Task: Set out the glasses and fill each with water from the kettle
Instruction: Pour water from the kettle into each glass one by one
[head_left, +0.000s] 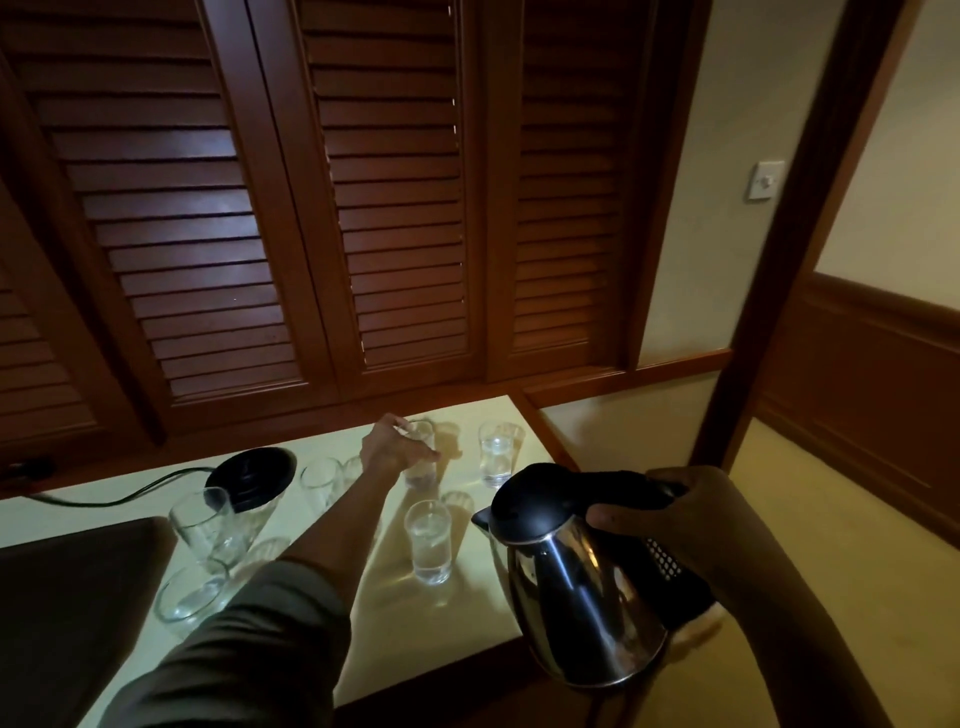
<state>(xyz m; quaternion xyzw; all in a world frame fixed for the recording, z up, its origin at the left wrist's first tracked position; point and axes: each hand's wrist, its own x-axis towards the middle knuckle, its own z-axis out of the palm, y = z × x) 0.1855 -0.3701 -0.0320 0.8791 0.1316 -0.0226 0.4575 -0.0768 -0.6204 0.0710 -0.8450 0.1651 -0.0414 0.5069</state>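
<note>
Glasses in mid-service: 1 glass (422, 474) at the far middle of the table (395, 623), gripped round its upper part by the left hand (395, 449), fingers curled about it; contents impossible to tell. Kettle (582, 587) held upright at the near right, over the table edge, spout turned toward the glasses, handle wrapped by the right hand (691, 512). Just right of the gripped glass, a filled glass (496, 456); nearer, close by the spout, a second filled glass (430, 541). Left of the outstretched forearm, an empty tumbler (319, 480), then a tall conical glass (205, 525) and a wide glass (189, 595), both seemingly dry. Behind these, the kettle base (252, 475) with its cord. Judged from this: filling under way, 2 of 6 plainly done. Next, probably: steady the gripped glass clear of its neighbours, bring the spout over its rim, tip slowly, mind the second filled glass beside the spout.
</note>
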